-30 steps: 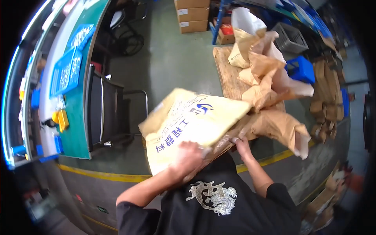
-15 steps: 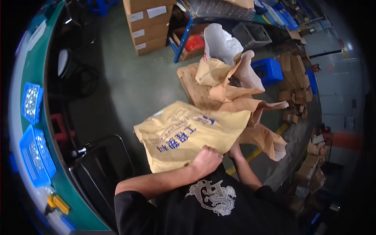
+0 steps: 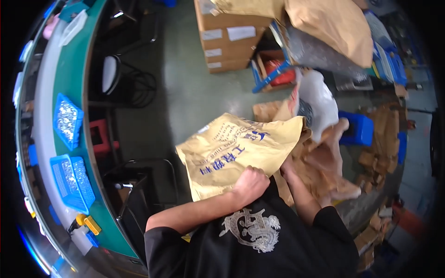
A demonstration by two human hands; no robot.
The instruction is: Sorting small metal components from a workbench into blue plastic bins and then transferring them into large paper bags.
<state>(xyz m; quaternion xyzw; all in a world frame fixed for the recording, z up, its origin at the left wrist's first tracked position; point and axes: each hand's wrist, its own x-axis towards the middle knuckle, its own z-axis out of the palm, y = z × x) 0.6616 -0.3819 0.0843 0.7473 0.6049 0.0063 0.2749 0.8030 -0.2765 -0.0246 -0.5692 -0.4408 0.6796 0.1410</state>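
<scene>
A tan paper sack [image 3: 218,160] with blue printing is held out in front of my body, its wide side tilted up toward me. My left hand [image 3: 251,185] is closed in a fist on the sack's near edge. At the sack's near right corner is my right hand [image 3: 287,169], gripping the edge there; its fingers are mostly hidden by the paper. Beyond the right hand stand opened brown paper sacks [image 3: 320,160], and behind them one with a pale plastic lining [image 3: 320,99].
A green-topped bench [image 3: 69,88] on the left carries blue baskets [image 3: 76,183] of small shiny parts. Near it are a black chair [image 3: 139,185] and a stool [image 3: 110,74]. Ahead stand stacked cartons [image 3: 227,44] and a blue-legged table [image 3: 273,76]. A blue stool [image 3: 357,129] is at right.
The view has turned, so the bench, cartons and standing sacks appear farther right. Both hands keep hold of the paper sack, which has come closer to the opened sacks in the picture.
</scene>
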